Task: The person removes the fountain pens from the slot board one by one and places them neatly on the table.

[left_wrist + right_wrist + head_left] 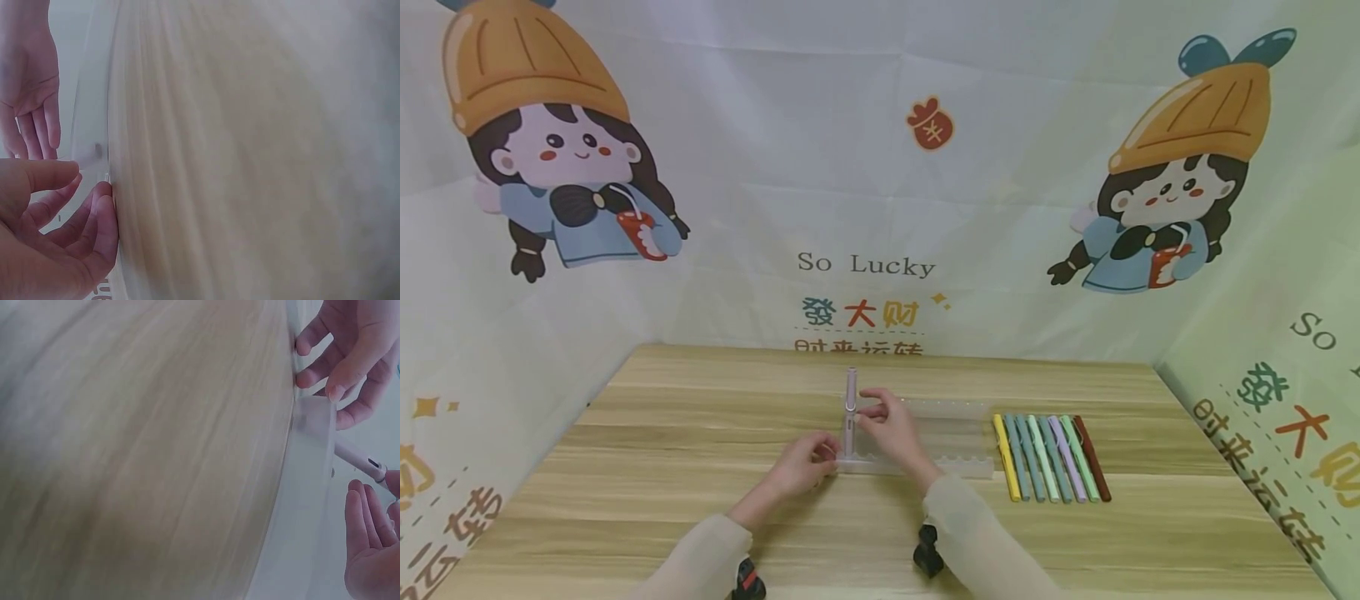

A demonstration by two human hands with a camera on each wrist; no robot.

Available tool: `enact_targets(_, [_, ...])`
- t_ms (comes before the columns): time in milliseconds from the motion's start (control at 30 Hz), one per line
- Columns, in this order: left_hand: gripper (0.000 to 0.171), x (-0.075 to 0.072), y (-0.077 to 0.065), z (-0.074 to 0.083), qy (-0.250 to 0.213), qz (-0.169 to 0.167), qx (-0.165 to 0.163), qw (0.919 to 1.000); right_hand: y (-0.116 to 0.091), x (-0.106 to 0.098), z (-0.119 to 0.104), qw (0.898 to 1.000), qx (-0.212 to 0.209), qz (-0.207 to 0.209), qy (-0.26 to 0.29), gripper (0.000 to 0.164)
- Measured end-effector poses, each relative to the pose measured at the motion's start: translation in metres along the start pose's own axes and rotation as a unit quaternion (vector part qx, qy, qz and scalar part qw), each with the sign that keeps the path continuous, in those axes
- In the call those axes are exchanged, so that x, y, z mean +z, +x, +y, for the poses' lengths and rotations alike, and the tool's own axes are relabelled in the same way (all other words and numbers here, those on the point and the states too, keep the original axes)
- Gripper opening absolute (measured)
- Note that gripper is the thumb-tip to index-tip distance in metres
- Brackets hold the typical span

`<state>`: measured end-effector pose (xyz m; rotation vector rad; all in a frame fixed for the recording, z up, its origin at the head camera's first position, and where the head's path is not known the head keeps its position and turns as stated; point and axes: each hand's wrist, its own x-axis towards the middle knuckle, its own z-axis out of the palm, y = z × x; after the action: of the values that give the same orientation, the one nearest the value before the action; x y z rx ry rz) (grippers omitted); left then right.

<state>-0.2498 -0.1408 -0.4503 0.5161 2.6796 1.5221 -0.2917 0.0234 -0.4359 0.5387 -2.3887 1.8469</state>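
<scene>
A mauve pen [851, 392] extends away from the left end of a clear pen rack [917, 468] with a notched front bar. My right hand [891, 429] pinches the pen around its middle, with the index finger stretched beyond it. In the right wrist view the pen [356, 455] runs back from the frosted front bar, my right hand [375, 550] by its far part. My left hand [805, 462] holds the rack's left end. The left wrist view shows bent fingers of the left hand [56, 231] at that end.
Several capped pens lie side by side right of the rack, among them a yellow pen [1006, 458], a lilac pen [1067, 458] and a dark red pen [1092, 458]. All rest on a wood-grain table [700, 400]. A printed cloth [865, 192] hangs behind and at both sides.
</scene>
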Motion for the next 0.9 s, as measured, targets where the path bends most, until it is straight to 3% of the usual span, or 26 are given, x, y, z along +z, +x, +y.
enact_targets(233, [0.012, 0.0, -0.001, 0.0, 0.002, -0.005, -0.007, 1.0, -0.003, 0.003, -0.018, 1.0, 0.0, -0.004, 0.02, 0.036])
enact_targets(533, [0.012, 0.001, 0.001, -0.002, -0.001, -0.006, -0.004, 1.0, 0.005, 0.011, 0.001, 1.0, 0.017, -0.002, -0.02, 0.04])
enact_targets(900, [0.012, 0.0, 0.002, -0.004, -0.006, -0.008, 0.013, 0.9999, 0.003, 0.01, -0.009, 1.0, -0.006, 0.024, 0.003, 0.04])
